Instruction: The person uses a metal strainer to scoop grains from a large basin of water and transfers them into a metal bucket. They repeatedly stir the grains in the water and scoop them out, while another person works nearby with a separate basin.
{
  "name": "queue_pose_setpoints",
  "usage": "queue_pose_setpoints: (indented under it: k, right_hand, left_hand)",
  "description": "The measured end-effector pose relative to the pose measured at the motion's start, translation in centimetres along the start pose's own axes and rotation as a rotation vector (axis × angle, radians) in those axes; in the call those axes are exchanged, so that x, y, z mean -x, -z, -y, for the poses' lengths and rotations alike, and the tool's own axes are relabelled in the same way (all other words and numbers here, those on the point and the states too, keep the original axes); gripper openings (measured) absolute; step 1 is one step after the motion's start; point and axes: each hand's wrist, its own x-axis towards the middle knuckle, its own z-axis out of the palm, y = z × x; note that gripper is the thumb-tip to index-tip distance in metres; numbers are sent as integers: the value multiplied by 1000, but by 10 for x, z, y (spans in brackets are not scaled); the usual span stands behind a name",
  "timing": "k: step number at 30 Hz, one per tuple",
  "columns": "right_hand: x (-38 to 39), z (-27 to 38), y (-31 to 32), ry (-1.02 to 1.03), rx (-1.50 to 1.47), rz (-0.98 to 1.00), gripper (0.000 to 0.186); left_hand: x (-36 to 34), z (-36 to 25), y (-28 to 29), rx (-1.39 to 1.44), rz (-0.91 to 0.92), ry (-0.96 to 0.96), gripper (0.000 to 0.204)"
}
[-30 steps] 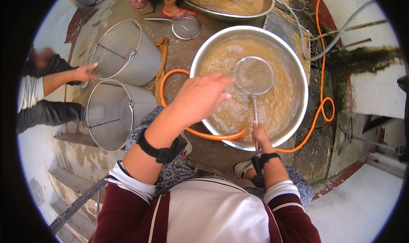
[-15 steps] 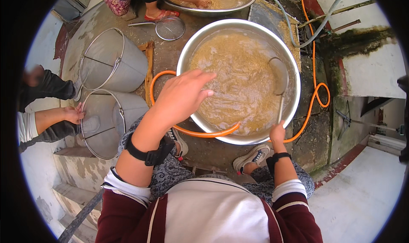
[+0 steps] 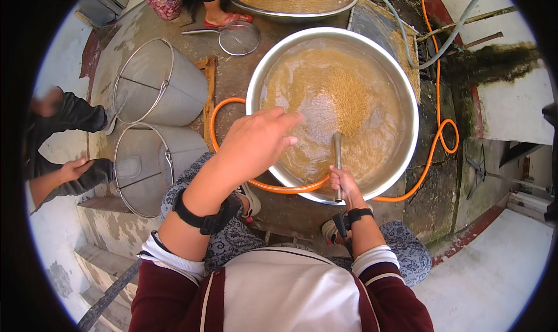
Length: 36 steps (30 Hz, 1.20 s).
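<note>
My left hand (image 3: 256,143) hovers open over the near left side of a large steel basin (image 3: 405,122) of cloudy water and tan grain. My right hand (image 3: 346,184) grips the metal handle (image 3: 337,157) of a round strainer near the basin's front rim. The handle points away from me, and the strainer's head is in the water where grain (image 3: 349,96) is gathered in a pale-and-golden patch, its outline hard to make out. An orange hose (image 3: 279,188) crosses the front rim into the basin, beside my hands.
Two grey buckets (image 3: 189,85) with wire handles lie left, beside a wooden frame (image 3: 209,99); a co-worker's hand (image 3: 75,169) is near them. Behind, another strainer (image 3: 238,38) lies by a second person's sandalled foot (image 3: 226,19) and a second grain basin (image 3: 308,13). A grey hose (image 3: 442,56) hangs right.
My right hand has moved the strainer from the basin's right side toward its middle, where grain now shows bunched. The co-worker's hand at left has drawn away from the buckets.
</note>
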Motion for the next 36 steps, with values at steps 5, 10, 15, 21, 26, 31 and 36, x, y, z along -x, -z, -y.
queue_pose_setpoints:
  k: [5, 10, 15, 21, 26, 31, 36]
  right_hand:
    - [35, 4, -5, 25, -82, 146, 12]
    - [86, 13, -19, 53, -99, 198, 9]
    - [118, 16, -39, 84, -103, 157, 4]
    - [149, 21, -51, 137, -84, 203, 8]
    - [169, 28, -62, 184, -64, 182, 8]
    - [176, 33, -76, 183, -48, 199, 8]
    - [178, 32, -92, 168, 43, 180, 9]
  left_hand:
    - [-3, 2, -1, 1, -15, 4, 42]
    - [-5, 4, -4, 30, -67, -48, 36]
    - [-6, 3, -4, 22, -49, -67, 19]
    - [-5, 9, 0, 22, -46, -38, 13]
    - [-3, 10, -6, 82, -113, -103, 11]
    - [2, 0, -14, 143, -231, -260, 15]
    - [12, -11, -12, 232, -376, -423, 26]
